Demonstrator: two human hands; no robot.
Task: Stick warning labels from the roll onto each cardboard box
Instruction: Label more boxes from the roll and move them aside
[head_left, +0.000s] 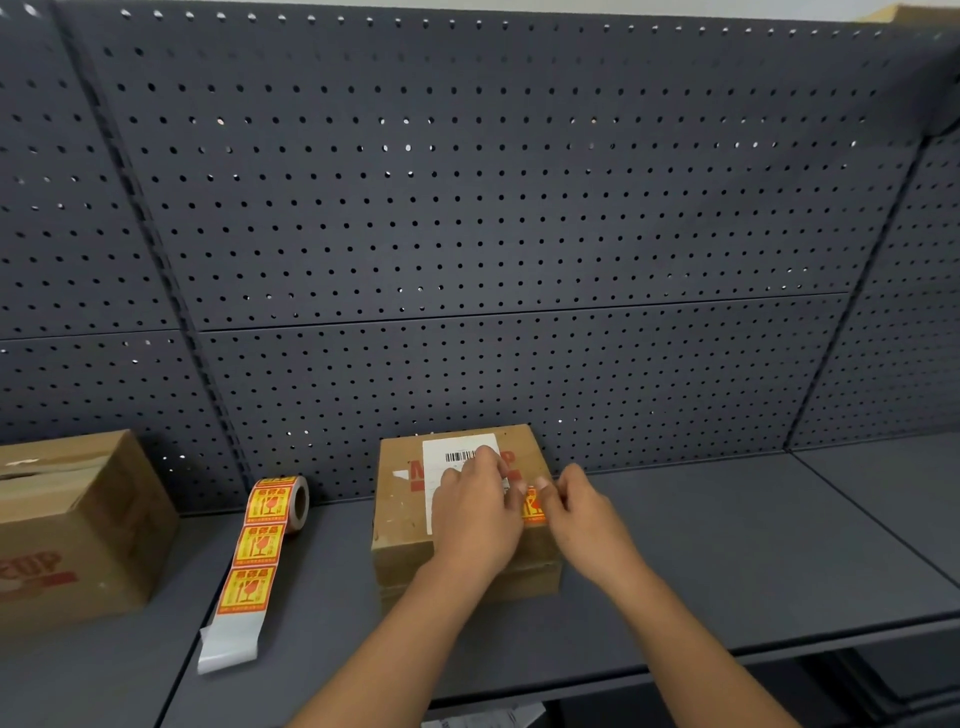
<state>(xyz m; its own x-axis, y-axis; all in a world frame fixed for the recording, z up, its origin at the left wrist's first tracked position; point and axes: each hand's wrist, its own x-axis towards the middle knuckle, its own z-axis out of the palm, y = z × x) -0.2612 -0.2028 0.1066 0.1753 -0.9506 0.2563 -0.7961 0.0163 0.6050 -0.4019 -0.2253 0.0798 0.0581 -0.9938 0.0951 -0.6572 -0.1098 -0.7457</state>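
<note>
Progress check: we're mid-stick. The warning label (532, 506) sits on top of the middle box (405, 519), by its right edge. Our left hand (475, 514) lies on the box top, fingers relaxed, steadying it; our right hand (582, 514) pinches the label's edge. Next, we'd guess: rub it flat, then grab the roll (278, 501) left of the box.

Label roll (280, 501), strip unrolled, between left box (78, 525) and middle box (402, 512), which seemingly bears a label (532, 508).
</note>
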